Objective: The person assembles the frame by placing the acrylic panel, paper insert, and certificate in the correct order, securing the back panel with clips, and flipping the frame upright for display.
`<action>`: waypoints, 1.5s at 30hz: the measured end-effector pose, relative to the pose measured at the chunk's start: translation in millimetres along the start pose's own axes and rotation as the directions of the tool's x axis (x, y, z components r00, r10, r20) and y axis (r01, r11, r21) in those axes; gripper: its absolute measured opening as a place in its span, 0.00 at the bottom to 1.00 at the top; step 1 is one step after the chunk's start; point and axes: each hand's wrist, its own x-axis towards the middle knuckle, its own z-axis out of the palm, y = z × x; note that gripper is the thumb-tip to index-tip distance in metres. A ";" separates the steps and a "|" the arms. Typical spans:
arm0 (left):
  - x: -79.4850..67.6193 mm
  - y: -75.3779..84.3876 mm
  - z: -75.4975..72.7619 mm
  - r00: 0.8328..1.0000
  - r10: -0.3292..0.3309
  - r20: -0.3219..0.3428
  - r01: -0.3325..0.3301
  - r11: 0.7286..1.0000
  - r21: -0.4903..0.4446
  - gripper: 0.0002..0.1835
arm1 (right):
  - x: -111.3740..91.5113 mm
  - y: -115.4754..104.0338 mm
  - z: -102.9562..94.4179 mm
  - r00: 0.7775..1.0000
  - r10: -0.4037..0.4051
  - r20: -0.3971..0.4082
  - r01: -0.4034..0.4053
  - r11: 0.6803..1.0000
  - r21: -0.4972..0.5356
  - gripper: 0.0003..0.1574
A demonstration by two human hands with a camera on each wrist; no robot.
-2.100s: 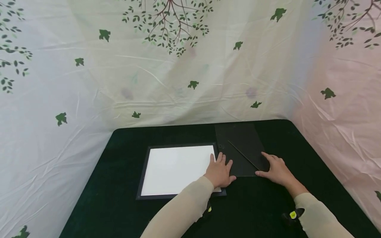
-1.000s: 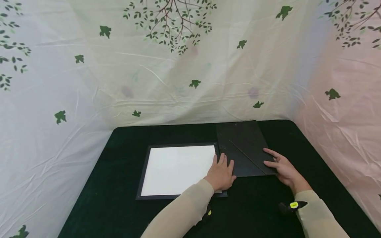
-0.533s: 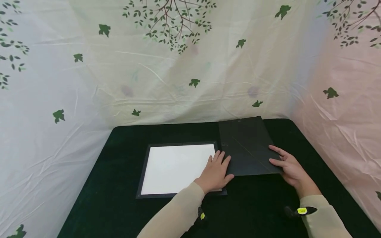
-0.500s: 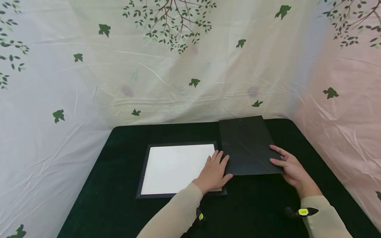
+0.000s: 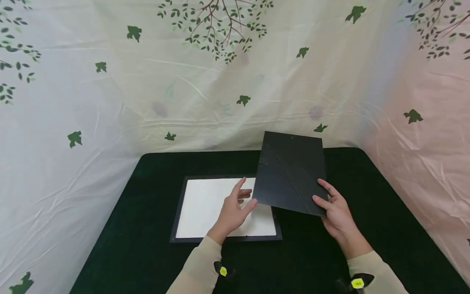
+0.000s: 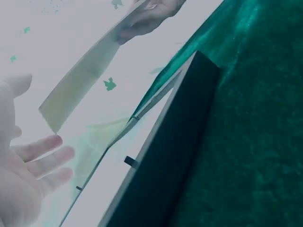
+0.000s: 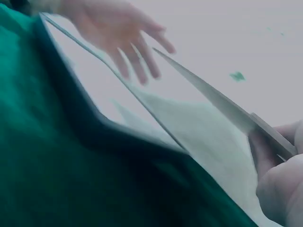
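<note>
A black picture-frame back board (image 5: 293,175), with the outline of a folded stand strut across it, is held tilted above the table. My right hand (image 5: 339,216) grips its lower right edge between thumb and fingers; the right wrist view shows the board (image 7: 213,94) from its edge. My left hand (image 5: 231,214) is spread beside the board's lower left corner, and in the left wrist view the fingers (image 6: 52,158) are apart from that corner. Below lies a black picture frame (image 5: 178,212) with a white sheet (image 5: 205,204) inside. Small dark tabs (image 6: 130,161) stick out from its inner rim.
The table (image 5: 147,261) is covered in dark green cloth. Behind it and at both sides hang pale curtains (image 5: 198,110) printed with leaves and birds. Each wrist wears a black camera strap (image 5: 222,269).
My right hand takes hold of the board, lifts it off the table and carries it left over the frame's right part. The left hand comes up off the frame and turns sideways.
</note>
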 end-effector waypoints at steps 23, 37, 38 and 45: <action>-2.0 -3.2 18.7 1.000 -0.004 -0.031 -0.007 0.941 -0.338 0.35 | 18.9 82.5 109.0 0.976 -0.156 -0.149 0.156 0.988 -0.011 0.41; 0.3 -7.8 19.9 0.999 -0.018 -0.031 0.006 0.935 -0.354 0.30 | 23.9 95.3 119.2 0.973 -0.132 -0.189 0.106 0.984 -0.141 0.41; -0.2 -7.7 19.1 0.999 -0.016 -0.031 0.004 0.935 -0.354 0.30 | 23.6 95.2 118.9 0.974 -0.135 -0.184 0.109 0.984 -0.143 0.41; -3.9 3.3 2.1 0.999 -0.046 -0.014 0.038 0.932 -0.360 0.30 | 28.7 83.6 106.4 0.970 -0.178 -0.165 0.164 0.982 -0.095 0.44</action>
